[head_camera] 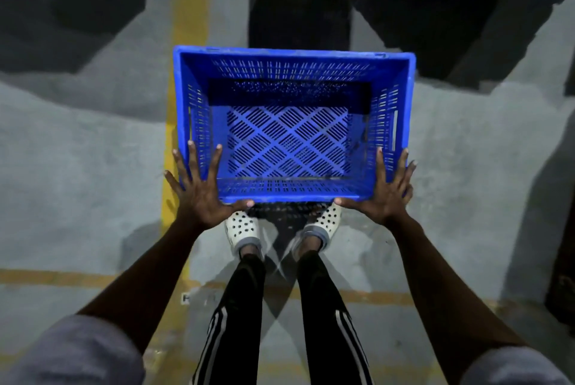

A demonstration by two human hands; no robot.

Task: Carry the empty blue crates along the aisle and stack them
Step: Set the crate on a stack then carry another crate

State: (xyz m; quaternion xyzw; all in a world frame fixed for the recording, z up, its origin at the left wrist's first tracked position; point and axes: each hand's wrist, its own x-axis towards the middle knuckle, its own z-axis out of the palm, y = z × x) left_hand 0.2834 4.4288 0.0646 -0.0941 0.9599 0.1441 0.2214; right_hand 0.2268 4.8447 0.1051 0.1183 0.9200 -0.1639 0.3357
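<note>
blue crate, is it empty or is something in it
Empty: the blue crate shows only its bare slotted floor, open side up, between the left hand and right hand.

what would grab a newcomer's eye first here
The blue crate fills the middle of the view, empty, its slotted floor bare. The left hand and right hand lie spread on its near corners, fingers splayed over the rim, so the grip is not clear. Below it are white clogs, and a yellow line runs up the grey floor at left.
</note>
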